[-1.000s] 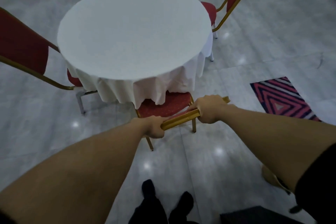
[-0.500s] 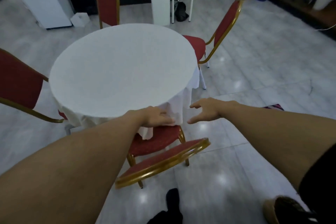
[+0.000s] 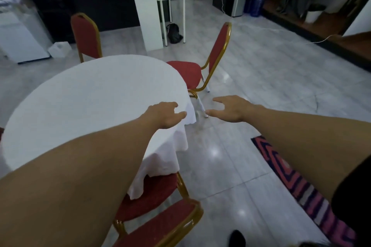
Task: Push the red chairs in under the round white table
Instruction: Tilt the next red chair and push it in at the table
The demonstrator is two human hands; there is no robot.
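Bare floor (image 3: 251, 78) open right of the desk (image 3: 90, 96), far chair (image 3: 202, 66) standing out from desk edge, patterned rug (image 3: 301, 186) at lower right

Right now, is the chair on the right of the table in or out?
Out. The right-side chair stands clear of the white table, with nearly its whole seat exposed beyond the cloth edge.

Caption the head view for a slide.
Both hands, left and right, reach empty toward the far red chair, beside the round white table.
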